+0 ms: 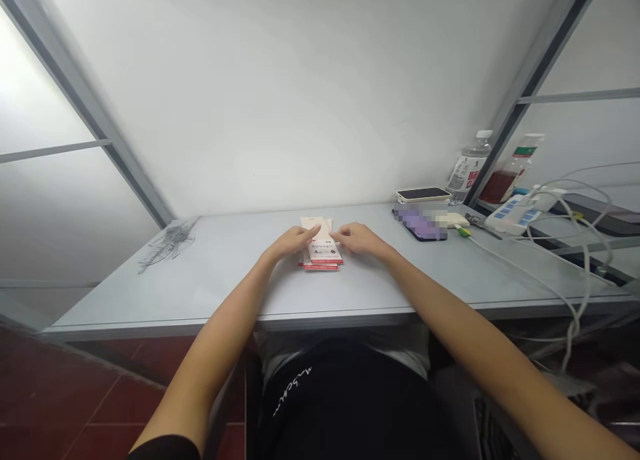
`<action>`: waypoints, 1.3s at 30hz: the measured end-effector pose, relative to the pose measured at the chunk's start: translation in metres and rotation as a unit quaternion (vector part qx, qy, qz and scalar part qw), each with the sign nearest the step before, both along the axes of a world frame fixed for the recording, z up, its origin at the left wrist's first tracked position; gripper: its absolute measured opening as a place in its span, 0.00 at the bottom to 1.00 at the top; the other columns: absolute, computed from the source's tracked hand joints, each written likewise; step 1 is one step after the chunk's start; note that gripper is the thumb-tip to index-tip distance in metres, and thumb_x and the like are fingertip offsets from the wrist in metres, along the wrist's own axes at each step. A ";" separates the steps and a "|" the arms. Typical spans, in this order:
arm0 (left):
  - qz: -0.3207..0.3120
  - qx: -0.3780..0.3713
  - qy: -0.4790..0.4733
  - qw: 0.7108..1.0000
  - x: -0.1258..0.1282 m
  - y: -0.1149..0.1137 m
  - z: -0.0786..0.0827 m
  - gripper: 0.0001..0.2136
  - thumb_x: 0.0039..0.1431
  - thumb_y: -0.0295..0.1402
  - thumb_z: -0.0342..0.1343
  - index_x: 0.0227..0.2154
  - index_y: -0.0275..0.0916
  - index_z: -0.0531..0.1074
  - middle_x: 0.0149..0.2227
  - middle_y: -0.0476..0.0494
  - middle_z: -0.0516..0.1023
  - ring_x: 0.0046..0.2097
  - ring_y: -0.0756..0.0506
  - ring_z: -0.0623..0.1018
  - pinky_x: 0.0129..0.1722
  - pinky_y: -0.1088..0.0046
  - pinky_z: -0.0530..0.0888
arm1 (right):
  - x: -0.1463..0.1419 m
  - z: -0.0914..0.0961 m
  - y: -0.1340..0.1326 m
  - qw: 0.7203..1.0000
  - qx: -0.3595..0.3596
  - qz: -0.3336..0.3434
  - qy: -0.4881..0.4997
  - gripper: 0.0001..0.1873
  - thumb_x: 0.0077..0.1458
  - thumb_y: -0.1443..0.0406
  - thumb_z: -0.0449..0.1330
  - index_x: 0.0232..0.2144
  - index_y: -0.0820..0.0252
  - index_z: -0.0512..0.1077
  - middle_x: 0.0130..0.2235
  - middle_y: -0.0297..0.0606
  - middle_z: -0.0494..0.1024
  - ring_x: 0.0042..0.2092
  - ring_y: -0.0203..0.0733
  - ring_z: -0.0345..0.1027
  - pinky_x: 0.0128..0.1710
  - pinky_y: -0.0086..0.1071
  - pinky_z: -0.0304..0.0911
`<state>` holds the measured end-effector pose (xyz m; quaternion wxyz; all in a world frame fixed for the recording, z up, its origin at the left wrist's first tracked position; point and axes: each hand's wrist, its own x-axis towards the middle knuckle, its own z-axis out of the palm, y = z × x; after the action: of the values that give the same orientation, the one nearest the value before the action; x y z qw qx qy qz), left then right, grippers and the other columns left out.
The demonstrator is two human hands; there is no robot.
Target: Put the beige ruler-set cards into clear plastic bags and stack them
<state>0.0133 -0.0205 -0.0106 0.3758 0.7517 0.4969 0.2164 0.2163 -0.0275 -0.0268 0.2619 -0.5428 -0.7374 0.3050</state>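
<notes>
A small stack of white-and-red packets (323, 252) lies flat in the middle of a pale grey table (210, 280). My left hand (291, 241) rests at the stack's left edge, fingers curled onto the top packet. On the stack's right edge sits my right hand (359, 239), fingers bent and touching the top packet. Both hands pinch the packets from either side. The far end of the stack shows between my fingertips.
A dark phone (424, 228) and a phone on a white box (423, 195) lie at the back right. Two bottles (469, 165) stand by the wall. A power strip (515, 211) with white cables (560, 273) trails off the right edge. Scribbled marks (167, 243) sit at the left.
</notes>
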 end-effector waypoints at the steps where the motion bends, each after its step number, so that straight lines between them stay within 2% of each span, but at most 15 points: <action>1: -0.024 -0.013 -0.009 1.000 0.001 -0.002 0.002 0.26 0.50 0.57 0.41 0.13 0.39 0.51 0.15 0.53 0.50 0.16 0.56 0.52 0.17 0.76 0.51 | -0.001 0.002 -0.002 1.000 0.001 0.011 0.006 0.20 0.48 0.49 0.54 0.25 0.61 0.69 0.28 0.37 0.76 0.19 0.32 0.65 0.22 0.28 0.58; 5: -0.089 -0.055 -0.031 0.994 0.000 -0.008 0.008 0.25 0.52 0.54 0.44 0.14 0.39 0.49 0.15 0.55 0.45 0.16 0.56 0.48 0.16 0.77 0.47 | -0.003 0.009 -0.011 0.993 0.015 0.097 0.067 0.20 0.44 0.51 0.59 0.35 0.59 0.70 0.29 0.34 0.73 0.21 0.32 0.65 0.20 0.26 0.56; 9: -0.120 -0.080 -0.032 0.989 0.000 -0.009 0.009 0.24 0.50 0.52 0.48 0.14 0.39 0.48 0.16 0.55 0.44 0.17 0.57 0.47 0.16 0.77 0.46 | -0.005 0.011 -0.013 0.981 0.022 0.150 0.120 0.22 0.40 0.54 0.62 0.38 0.60 0.71 0.28 0.34 0.71 0.22 0.31 0.63 0.20 0.25 0.56; 20: -0.132 -0.076 -0.002 0.988 0.000 -0.009 0.007 0.26 0.42 0.58 0.50 0.15 0.38 0.53 0.17 0.54 0.48 0.18 0.56 0.49 0.18 0.76 0.47 | -0.007 0.011 -0.015 0.976 0.017 0.166 0.142 0.20 0.39 0.56 0.63 0.35 0.62 0.74 0.24 0.31 0.68 0.23 0.30 0.59 0.21 0.25 0.56; 31: -0.138 -0.082 0.001 0.987 -0.001 -0.004 0.002 0.22 0.45 0.53 0.52 0.18 0.36 0.62 0.16 0.53 0.55 0.18 0.56 0.54 0.17 0.77 0.50 | -0.006 0.008 -0.013 0.978 0.017 0.156 0.138 0.20 0.39 0.56 0.63 0.34 0.62 0.76 0.28 0.36 0.74 0.25 0.31 0.60 0.23 0.26 0.58; 39: -0.133 -0.092 0.006 0.987 -0.001 -0.003 0.001 0.22 0.47 0.52 0.51 0.22 0.35 0.68 0.14 0.53 0.57 0.17 0.55 0.55 0.17 0.78 0.53 | -0.006 0.010 -0.014 0.978 0.014 0.156 0.134 0.17 0.41 0.55 0.62 0.31 0.62 0.77 0.26 0.34 0.74 0.24 0.31 0.57 0.23 0.25 0.56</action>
<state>0.0122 -0.0232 -0.0097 0.4656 0.7747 0.4127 0.1132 0.2104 -0.0420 -0.0170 0.3153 -0.3713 -0.7753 0.4019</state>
